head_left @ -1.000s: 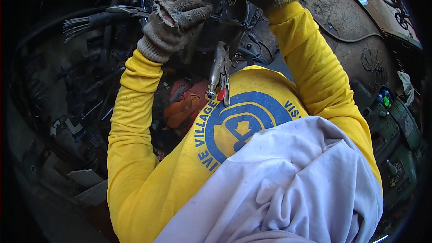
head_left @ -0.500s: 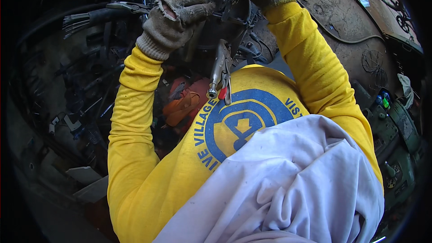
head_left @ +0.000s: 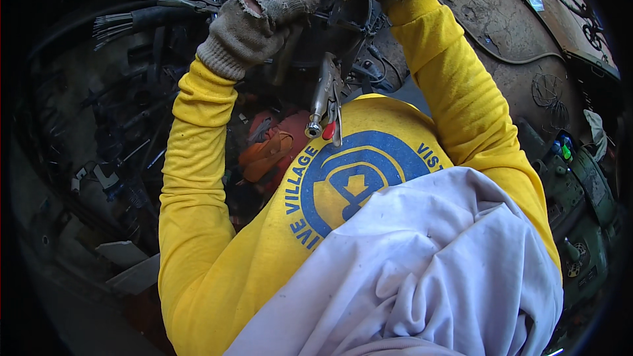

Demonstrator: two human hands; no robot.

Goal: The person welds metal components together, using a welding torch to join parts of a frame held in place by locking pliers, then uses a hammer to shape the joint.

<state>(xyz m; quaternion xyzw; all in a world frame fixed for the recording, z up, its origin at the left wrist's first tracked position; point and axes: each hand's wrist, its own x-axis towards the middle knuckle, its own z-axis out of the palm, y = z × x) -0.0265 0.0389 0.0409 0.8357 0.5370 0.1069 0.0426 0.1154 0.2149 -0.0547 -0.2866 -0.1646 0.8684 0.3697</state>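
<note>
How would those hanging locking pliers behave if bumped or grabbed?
The locking pliers look like bare metal, so probably rigid and heavy for their size. They hang handle-down from the dark machinery, apparently clamped on, so a bump would likely swing them, not drop them. The left hand is gloved; polished handles may feel slippery.

A dark, cluttered floor (head_left: 86, 237) carries the scene; pale flat slabs (head_left: 128, 267) lie on it at lower left (material unclear); an orange object (head_left: 267, 155) rests among black cables (head_left: 125, 112) farther up.
</note>
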